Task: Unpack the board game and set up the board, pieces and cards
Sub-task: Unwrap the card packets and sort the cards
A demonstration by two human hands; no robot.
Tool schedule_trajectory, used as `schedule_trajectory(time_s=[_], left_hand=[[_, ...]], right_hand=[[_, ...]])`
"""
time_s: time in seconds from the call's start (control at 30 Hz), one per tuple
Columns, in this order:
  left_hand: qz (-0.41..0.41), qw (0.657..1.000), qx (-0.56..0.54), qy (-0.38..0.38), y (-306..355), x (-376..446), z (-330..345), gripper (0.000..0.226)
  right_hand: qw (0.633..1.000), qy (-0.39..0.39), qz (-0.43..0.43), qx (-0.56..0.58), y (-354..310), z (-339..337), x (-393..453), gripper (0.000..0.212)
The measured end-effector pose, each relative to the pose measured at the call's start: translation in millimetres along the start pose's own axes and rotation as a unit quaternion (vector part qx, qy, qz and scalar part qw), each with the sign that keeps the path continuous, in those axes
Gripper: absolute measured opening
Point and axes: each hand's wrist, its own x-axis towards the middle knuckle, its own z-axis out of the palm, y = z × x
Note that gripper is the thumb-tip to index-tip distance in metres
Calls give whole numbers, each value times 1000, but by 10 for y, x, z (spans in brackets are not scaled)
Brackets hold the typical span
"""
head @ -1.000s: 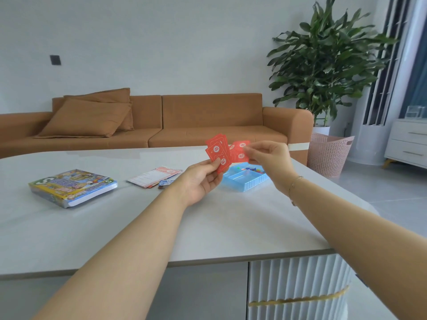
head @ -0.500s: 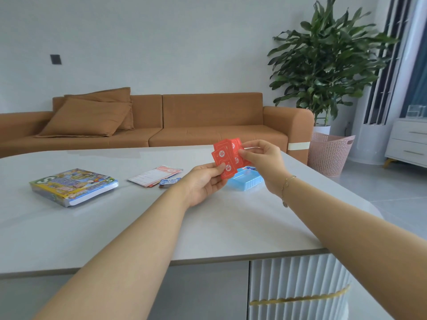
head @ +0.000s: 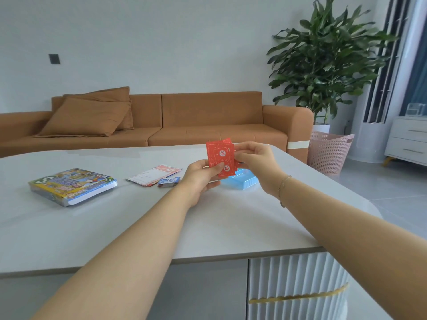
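Over the middle of the white table point(head: 115, 227) I hold a small stack of red cards point(head: 219, 155) upright. My left hand point(head: 201, 176) grips the stack's lower edge, thumb on the front card. My right hand point(head: 256, 162) pinches the stack's right side. Behind the hands lies a light blue plastic tray point(head: 240, 182), partly hidden. A small deck of blue cards point(head: 169, 181) and a folded paper sheet point(head: 153, 175) lie to the left of it. The colourful game box point(head: 71, 184) sits flat at the far left.
A brown sofa point(head: 196, 125) with cushions stands beyond the table. At the right are a tall potted plant point(head: 323, 65), a pink laundry basket point(head: 328, 151) and a white drawer unit point(head: 409, 139). The table's near edge runs below my forearms.
The fanned red cards have been drawn together into one stack. My right hand moved left, bringing its cards onto those in my left hand.
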Motion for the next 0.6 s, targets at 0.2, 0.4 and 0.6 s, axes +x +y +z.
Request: schedule_trajectory(time_s=[0.2,0.4,0.6], left_hand=[[78,994,72,35,23,-16,-6,20],[70,978,192,36,-42,28,-1,24],[29,957,288,24,-143,135,18,44]], right_hand=[[994,4,-29,-102,18,-23,28,22],[992,-11,-6,-125,32,32,45,34],[980,-39,23,-194,124,133,35,35]])
